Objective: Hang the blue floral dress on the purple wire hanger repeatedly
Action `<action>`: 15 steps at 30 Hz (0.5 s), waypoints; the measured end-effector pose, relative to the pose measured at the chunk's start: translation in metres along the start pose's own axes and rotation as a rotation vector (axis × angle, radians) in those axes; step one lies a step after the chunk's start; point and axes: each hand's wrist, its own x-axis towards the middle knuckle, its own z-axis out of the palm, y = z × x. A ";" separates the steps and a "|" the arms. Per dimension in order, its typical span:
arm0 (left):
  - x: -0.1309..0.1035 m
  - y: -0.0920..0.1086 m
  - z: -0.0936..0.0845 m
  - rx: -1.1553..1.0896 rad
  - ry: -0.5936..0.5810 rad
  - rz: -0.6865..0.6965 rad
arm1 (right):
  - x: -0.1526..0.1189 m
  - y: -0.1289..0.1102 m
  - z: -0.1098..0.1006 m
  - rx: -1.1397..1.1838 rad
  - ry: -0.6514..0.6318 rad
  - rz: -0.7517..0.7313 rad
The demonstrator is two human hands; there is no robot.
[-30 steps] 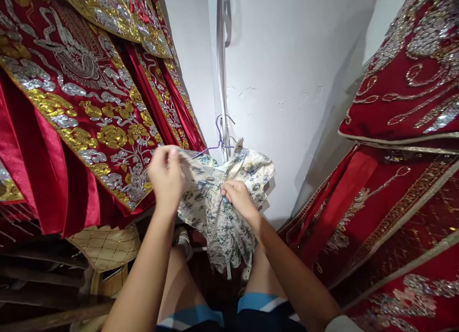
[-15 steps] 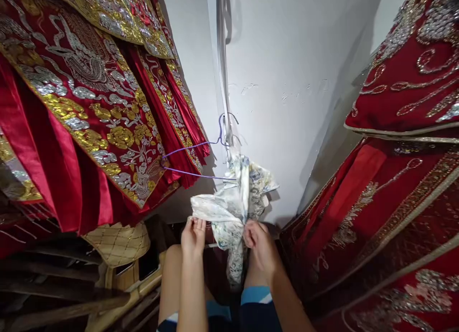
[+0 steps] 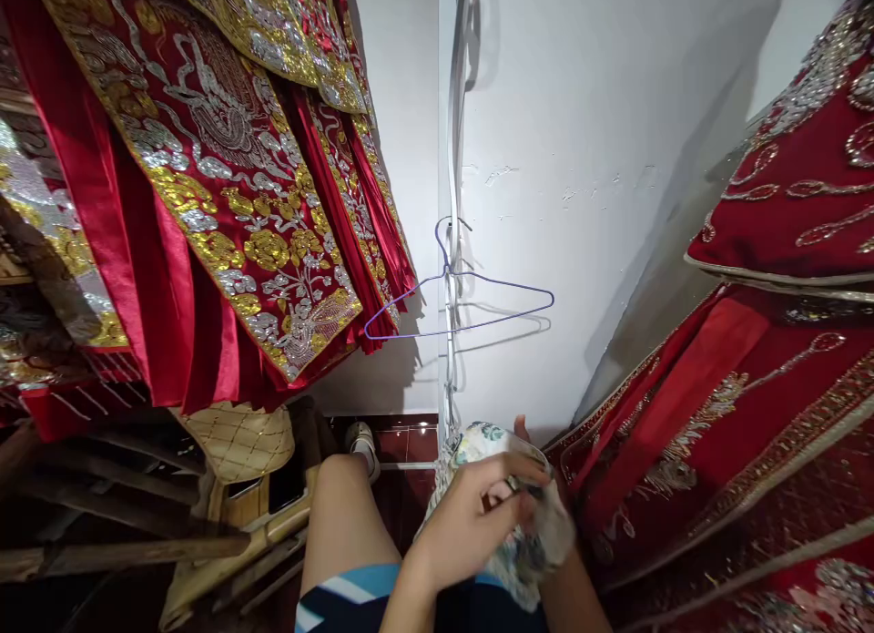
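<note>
A thin white floral cloth (image 3: pixel 482 440), with grey, blue and yellow in its pattern, is bunched over my lap. My left hand (image 3: pixel 471 510) crosses in front of it, its fingers curled against the fabric and somewhat blurred. Behind the cloth is my right hand (image 3: pixel 521 429); only a fingertip shows above the folds, and the forearm comes out below. Fabric drapes over and between both hands. Above them a purple wire hanger (image 3: pixel 459 273) hangs bare by its hook from a vertical white strip (image 3: pixel 454 114) at the wall.
Red garments with gold and silver embroidery (image 3: pixel 266 241) hang at the left. More red beaded garments (image 3: pixel 785 387) fill the right side. Low on the left stand a wooden chair-like frame (image 3: pixel 205 560) and a quilted cream item (image 3: pixel 238 442). My knee (image 3: pixel 345 505) and a shoe (image 3: pixel 363 440) show below.
The floral cloth has come off the hanger, down and right towards my lap. My left hand has crossed to the right, and the hanger now hangs fully exposed.
</note>
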 end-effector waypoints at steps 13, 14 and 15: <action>-0.019 -0.006 -0.106 0.642 -0.291 -0.122 | 0.016 -0.127 0.037 -0.252 -0.553 0.261; -0.022 -0.011 -0.111 0.794 -0.288 -0.166 | 0.016 -0.135 0.034 -0.401 -0.525 0.193; -0.023 -0.012 -0.119 0.956 -0.267 -0.194 | 0.018 -0.142 0.030 -0.567 -0.463 0.108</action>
